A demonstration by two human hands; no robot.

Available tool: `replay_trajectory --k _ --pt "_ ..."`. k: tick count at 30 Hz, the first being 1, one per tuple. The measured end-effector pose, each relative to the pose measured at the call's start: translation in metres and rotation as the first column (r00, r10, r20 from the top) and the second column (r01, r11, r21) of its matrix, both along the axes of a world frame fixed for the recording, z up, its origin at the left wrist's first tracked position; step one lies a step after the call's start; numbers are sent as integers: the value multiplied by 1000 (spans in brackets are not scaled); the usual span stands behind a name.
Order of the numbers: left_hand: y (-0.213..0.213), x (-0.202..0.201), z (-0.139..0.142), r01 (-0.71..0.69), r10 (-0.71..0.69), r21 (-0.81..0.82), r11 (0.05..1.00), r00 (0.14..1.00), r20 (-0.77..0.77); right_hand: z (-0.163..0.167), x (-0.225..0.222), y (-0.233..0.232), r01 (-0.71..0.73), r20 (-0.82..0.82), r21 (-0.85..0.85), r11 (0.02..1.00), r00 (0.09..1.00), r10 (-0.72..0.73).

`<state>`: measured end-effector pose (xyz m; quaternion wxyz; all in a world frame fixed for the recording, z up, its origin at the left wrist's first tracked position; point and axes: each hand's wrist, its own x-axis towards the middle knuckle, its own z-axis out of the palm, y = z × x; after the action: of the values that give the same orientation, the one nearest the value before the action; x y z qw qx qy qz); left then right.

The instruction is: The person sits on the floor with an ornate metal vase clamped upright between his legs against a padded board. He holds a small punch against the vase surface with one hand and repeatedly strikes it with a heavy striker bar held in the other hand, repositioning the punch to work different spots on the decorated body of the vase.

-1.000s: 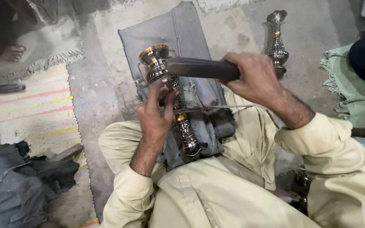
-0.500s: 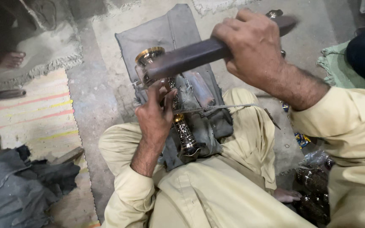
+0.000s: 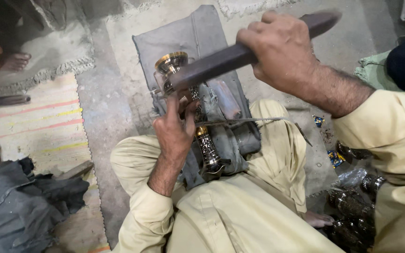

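While one grey cloth (image 3: 202,42) lay across the lap, the left hand (image 3: 174,131) was wrapped tight around one ornate brass stem (image 3: 198,122) resting on that cloth. Above the cloth, the right hand (image 3: 282,51) gripped one dark flat bar (image 3: 230,58) firmly, its end against the stem's cup.

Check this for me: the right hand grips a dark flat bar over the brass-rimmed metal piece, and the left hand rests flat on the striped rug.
One part is wrong. In the head view the left hand is not on the striped rug; it clasps the stem of the brass-rimmed metal piece on the grey cloth over the lap. The right hand does grip the dark flat bar over it.
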<state>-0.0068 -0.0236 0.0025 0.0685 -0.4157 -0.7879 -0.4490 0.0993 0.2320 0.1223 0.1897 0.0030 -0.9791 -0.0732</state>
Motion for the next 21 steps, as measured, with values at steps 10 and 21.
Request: replay_trajectory --k 10,21 --pt "3 -5 -7 11 -12 26 1000 998 54 13 -8 1 14 -15 -170 985 1000 -17" --pt "-1 -7 1 40 -37 75 996 998 -41 3 -10 1 4 -39 -99 995 999 -8"
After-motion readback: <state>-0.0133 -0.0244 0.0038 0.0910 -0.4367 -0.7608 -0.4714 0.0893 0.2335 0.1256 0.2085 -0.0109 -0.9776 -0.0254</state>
